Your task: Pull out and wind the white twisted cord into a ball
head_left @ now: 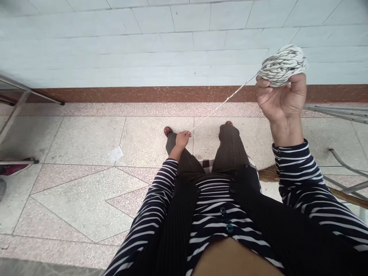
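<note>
My right hand is raised at the upper right, its fingers wrapped round the underside of a bundle of white cord with dark flecks. From the bundle's left side a single strand of cord runs taut and slanting down to my left hand. That hand is closed on the strand, low in front of my left knee. The strand's end beyond my left fingers cannot be made out.
A white tiled wall with a brown base strip stands ahead. Metal-legged furniture is at left, beside another person's shoe. A white paper scrap lies on the floor. At right are metal legs and a broom.
</note>
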A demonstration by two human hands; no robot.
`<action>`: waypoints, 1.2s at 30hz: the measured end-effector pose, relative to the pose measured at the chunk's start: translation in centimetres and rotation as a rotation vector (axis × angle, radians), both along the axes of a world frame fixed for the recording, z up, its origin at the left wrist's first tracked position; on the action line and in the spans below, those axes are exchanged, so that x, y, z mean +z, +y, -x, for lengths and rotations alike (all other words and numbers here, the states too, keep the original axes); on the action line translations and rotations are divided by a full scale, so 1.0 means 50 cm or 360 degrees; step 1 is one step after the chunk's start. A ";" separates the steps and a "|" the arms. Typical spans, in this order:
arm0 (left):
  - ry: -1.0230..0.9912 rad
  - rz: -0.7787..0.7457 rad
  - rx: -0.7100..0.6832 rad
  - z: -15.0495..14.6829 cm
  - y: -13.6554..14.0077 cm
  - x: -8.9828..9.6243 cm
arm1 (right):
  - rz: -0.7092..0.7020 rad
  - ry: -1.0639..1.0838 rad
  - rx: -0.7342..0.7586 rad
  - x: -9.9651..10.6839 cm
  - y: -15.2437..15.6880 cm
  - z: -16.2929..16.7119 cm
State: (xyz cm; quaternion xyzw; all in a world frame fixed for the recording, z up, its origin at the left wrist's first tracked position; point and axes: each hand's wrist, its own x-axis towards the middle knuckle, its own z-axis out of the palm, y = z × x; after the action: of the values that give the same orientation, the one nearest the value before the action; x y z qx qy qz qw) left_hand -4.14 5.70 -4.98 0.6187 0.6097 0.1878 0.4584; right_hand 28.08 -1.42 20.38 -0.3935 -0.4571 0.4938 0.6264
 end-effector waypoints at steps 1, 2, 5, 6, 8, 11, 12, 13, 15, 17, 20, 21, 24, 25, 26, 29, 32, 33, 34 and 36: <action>0.0006 0.0004 -0.0036 -0.013 0.003 0.001 | 0.0056 -0.0039 0.0043 0.004 0.000 0.013; -0.0007 0.0008 -0.0084 -0.029 0.005 0.005 | 0.0110 -0.0064 0.0072 0.005 0.002 0.026; -0.0288 -0.0008 -0.0301 -0.088 0.008 0.030 | 0.0208 -0.0059 0.0109 -0.009 0.014 0.069; -0.0470 -0.0029 -0.0379 -0.108 0.008 0.045 | 0.0229 -0.0043 0.0132 -0.019 0.020 0.081; -0.0821 -0.0100 -0.0475 -0.144 0.009 0.080 | 0.0284 -0.0025 0.0219 -0.043 0.029 0.101; -0.1121 -0.0180 -0.0502 -0.179 0.005 0.134 | 0.0358 -0.0017 0.0304 -0.074 0.041 0.111; -0.1162 -0.0188 -0.0501 -0.184 0.002 0.148 | 0.0365 -0.0005 0.0318 -0.080 0.044 0.109; -0.1174 -0.0192 -0.0502 -0.187 -0.002 0.158 | 0.0366 0.0013 0.0334 -0.084 0.047 0.105; -0.1138 -0.0195 -0.0519 -0.184 -0.013 0.167 | 0.0369 0.0037 0.0360 -0.088 0.054 0.095; -0.1073 -0.0194 -0.0552 -0.176 -0.024 0.165 | 0.0379 0.0002 0.0321 -0.089 0.061 0.084; -0.1011 -0.0175 -0.0591 -0.156 -0.033 0.157 | 0.0395 -0.0108 0.0189 -0.097 0.073 0.072; -0.0994 -0.0165 -0.0597 -0.149 -0.034 0.154 | 0.0399 -0.0132 0.0164 -0.102 0.076 0.070; -0.0927 -0.0137 -0.0655 -0.125 -0.029 0.146 | 0.0404 -0.0130 0.0164 -0.123 0.083 0.068; -0.0893 -0.0130 -0.0693 -0.115 -0.026 0.141 | 0.0394 -0.0105 0.0173 -0.127 0.083 0.068; -0.0847 -0.0123 -0.0732 -0.106 -0.024 0.134 | 0.0379 -0.0077 0.0168 -0.129 0.082 0.070; -0.0640 -0.0109 -0.0769 -0.079 -0.019 0.105 | 0.0309 -0.0032 -0.0002 -0.114 0.078 0.074; -0.0440 -0.0130 -0.0738 -0.060 -0.016 0.070 | 0.0206 -0.0069 -0.0148 -0.072 0.075 0.074; -0.0378 -0.0138 -0.0727 -0.058 -0.013 0.058 | 0.0161 -0.0085 -0.0143 -0.057 0.076 0.072; -0.0309 -0.0138 -0.0711 -0.058 -0.008 0.049 | 0.0115 -0.0095 -0.0136 -0.042 0.077 0.072; -0.0194 -0.0137 -0.0628 -0.065 0.009 0.038 | 0.0034 -0.0090 -0.0164 -0.019 0.078 0.075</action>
State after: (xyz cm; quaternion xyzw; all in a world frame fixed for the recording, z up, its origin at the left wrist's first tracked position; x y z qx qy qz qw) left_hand -0.92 6.15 -3.08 0.7327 0.4392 0.1574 0.4954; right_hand 24.33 2.50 19.42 -0.4370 -0.4484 0.4543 0.6337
